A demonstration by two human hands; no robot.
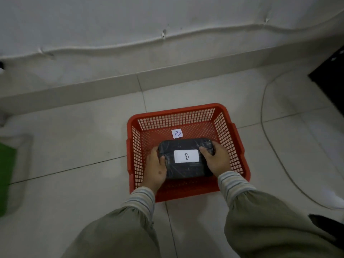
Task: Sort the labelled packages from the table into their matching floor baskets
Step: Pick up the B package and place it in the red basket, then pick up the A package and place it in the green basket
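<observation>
**Red basket B takes its matching package**

Red plastic mesh fills the lower centre of the frame: a basket (pixel 186 116) on the tiled floor (pixel 74 146), with a small paper tag marked B (pixel 177 133) lying on its bottom. Both hands reach inside it. The left hand (pixel 156 169) and the right hand (pixel 216 161) each clasp 1 end of a black wrapped package (pixel 186 170) whose white label (pixel 186 156) reads B. Each grip is closed on the package, which sits low in the basket; whether it touches the bottom I cannot tell. Letters match, so this package looks nearly sorted, with only the release left. No other package lies in this basket. A green object (pixel 7 175) shows at the left edge, too cropped to identify. The counter is out of view, so remaining packages cannot be counted.
</observation>
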